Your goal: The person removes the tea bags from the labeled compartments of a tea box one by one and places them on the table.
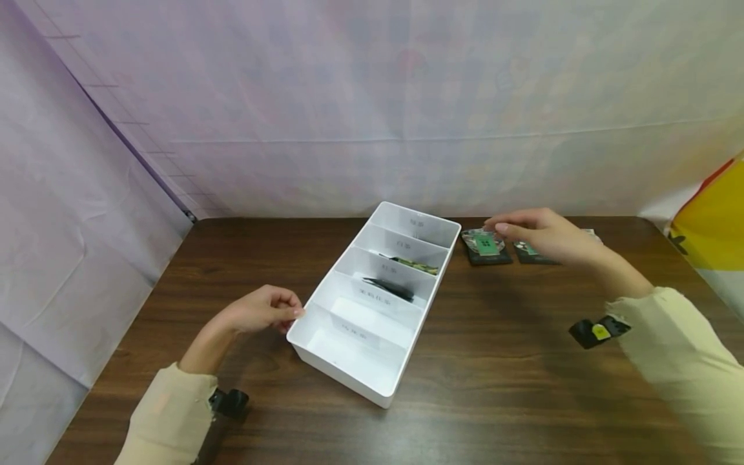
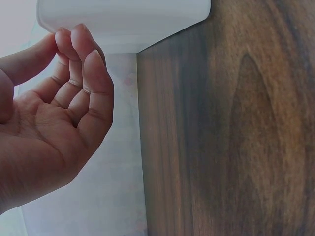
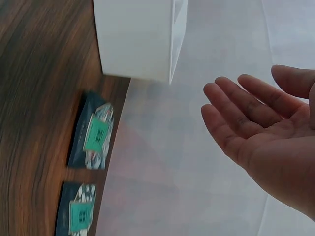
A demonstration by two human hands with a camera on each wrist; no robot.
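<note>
A white divided box (image 1: 343, 378) lies slantwise on the table, its compartments marked with printed labels. At its near left corner my left hand (image 1: 261, 310) pinches the rim between thumb and curled fingers; the left wrist view shows the fingertips (image 2: 91, 54) at the box edge. My right hand (image 1: 552, 236) hovers with loosely extended fingers and holds nothing. Below it are dark tea sachets with green labels: one sachet (image 1: 487, 245) near the box, another sachet (image 3: 78, 211) beside it, partly hidden by the hand in the head view.
A green patterned sachet (image 1: 415, 265) and a dark sachet (image 1: 392, 289) lie in separate middle compartments. The brown wooden table (image 1: 476, 400) ends at a pale curtain (image 1: 349, 97) behind. A yellow cloth (image 1: 715, 219) hangs at the right. Something pale shows behind the right wrist.
</note>
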